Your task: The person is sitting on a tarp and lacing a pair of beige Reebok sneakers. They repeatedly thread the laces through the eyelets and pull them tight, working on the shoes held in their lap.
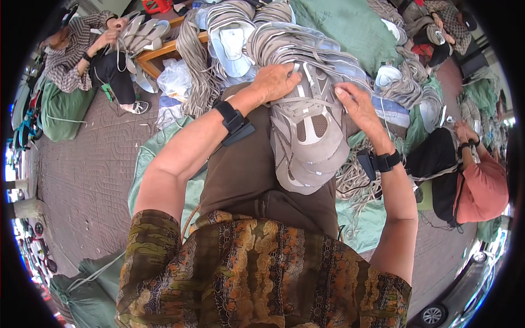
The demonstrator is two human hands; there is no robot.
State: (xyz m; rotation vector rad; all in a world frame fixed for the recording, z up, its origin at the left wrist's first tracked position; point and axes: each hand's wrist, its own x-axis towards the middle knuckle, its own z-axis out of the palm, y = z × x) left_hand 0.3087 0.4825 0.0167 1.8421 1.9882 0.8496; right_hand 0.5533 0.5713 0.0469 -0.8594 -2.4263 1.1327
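Note:
A stack of grey shoe uppers (pixel 314 158) lies across my lap, toes pointing toward me. A flat grey shoelace (pixel 309 105) crosses the top upper, below its row of eyelets. My left hand (pixel 276 83) is closed at the upper's left edge near the eyelets, its fingertips pinched against it. On the opposite edge my right hand (pixel 356 105) is closed, thumb and fingers together by the lace side; what they pinch is too small to make out. A pale cord hangs beside that hand. Both wrists wear black straps.
Beyond my knees lie bundled grey uppers (pixel 295 44) and a green cloth sack (pixel 347 33). Loose laces (pixel 358 183) are heaped at my right. A wooden stool (pixel 158 54) stands at the far left. Other people work with shoe parts at left, right and far right.

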